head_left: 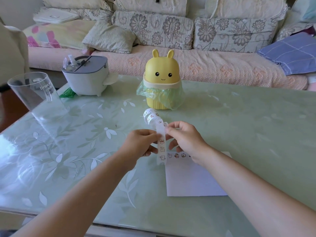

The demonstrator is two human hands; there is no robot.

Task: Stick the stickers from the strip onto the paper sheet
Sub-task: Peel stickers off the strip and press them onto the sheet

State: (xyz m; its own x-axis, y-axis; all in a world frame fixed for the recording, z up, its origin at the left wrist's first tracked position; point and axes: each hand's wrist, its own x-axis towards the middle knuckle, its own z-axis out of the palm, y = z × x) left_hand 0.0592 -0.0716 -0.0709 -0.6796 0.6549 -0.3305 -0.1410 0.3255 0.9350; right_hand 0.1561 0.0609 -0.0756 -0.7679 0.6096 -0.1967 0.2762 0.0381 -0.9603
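Note:
A white sticker strip (161, 145) with small cartoon stickers hangs between my hands above the table, its far end curled into loops (151, 117). My left hand (140, 144) holds the strip from the left side. My right hand (184, 137) pinches the strip near its upper part, at a sticker's edge. Below my right wrist lies the white paper sheet (191, 178), with a row of three stickers (176, 155) along its top edge; more of that row is hidden by my wrist.
On the green glass table (85, 151) stand a yellow bunny-shaped bin (162, 79) with a green bag, a grey-lidded white box (87, 76) and a clear plastic cup (34, 94) at far left. A sofa with cushions runs behind.

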